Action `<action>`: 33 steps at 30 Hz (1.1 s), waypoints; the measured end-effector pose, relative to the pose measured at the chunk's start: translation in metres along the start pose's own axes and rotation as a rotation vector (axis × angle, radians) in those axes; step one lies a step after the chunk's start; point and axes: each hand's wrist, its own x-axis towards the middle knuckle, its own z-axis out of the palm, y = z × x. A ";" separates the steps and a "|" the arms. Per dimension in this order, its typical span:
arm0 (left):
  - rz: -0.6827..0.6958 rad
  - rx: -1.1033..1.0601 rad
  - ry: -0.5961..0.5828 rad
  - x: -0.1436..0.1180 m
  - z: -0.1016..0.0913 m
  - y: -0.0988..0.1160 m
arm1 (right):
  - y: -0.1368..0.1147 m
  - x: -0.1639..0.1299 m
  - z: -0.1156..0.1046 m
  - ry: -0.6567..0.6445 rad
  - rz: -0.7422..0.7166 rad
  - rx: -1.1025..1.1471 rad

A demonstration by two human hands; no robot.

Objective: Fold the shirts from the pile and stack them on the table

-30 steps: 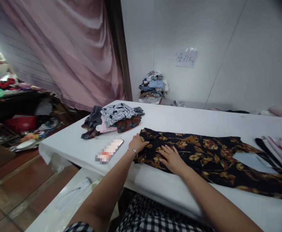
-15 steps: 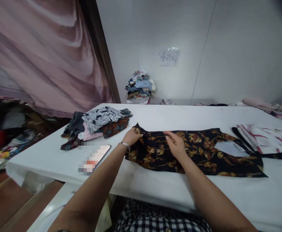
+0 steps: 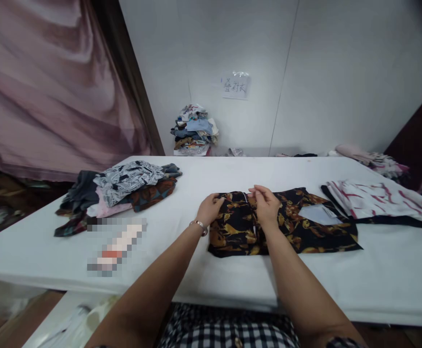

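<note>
A black shirt point(image 3: 232, 222) with a gold and brown floral print lies on the white table, its left end folded over toward the right. My left hand point(image 3: 210, 209) grips the upper left corner at the fold, fingers curled against the fabric. At the upper edge of the folded flap, my right hand point(image 3: 266, 203) pinches the cloth between thumb and fingers, partly hiding the flap's end. A pale card or sheet point(image 3: 319, 215) shows in the opening at the shirt's right part.
The white table point(image 3: 218, 174) carries a heap of mixed clothes point(image 3: 131, 183) at left and a blurred-out phone point(image 3: 119, 249). A folded white-and-red garment point(image 3: 381, 200) lies right. Behind stand a clothes stack point(image 3: 194, 129) and a wall bearing a handwritten sign point(image 3: 235, 87).
The shirt's left end has been folded over to the right, making the garment shorter. My right hand has moved to the flap's edge. The view has shifted rightward.
</note>
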 end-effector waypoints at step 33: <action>-0.169 0.238 0.138 -0.006 -0.083 -0.083 | -0.012 -0.042 0.034 -0.916 0.000 -0.947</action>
